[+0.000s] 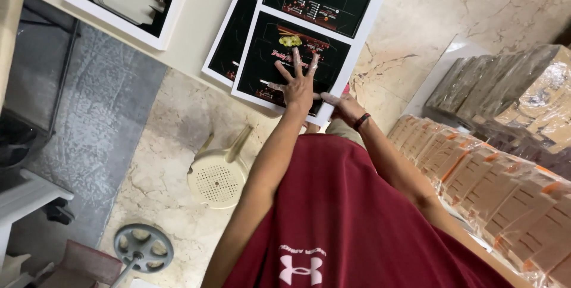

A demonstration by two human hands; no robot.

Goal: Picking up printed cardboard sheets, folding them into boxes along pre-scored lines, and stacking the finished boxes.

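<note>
From the head camera I see my left hand (299, 85) spread flat, fingers splayed, on the black printed carton sheet with a white border (279, 77) atop a stack. My right hand (345, 108) grips that sheet's near edge. Wrapped stacks of brown cardboard (488, 181) crowd the right; a cream plastic stool (217, 178) lies left

Black printed cardboard sheets with white borders (294, 65): I count four
Cream round plastic stool (217, 178): I see one
Grey metal handwheel (143, 247): one
Bare hands (299, 85): two
Dark wristband (361, 121): one
</note>
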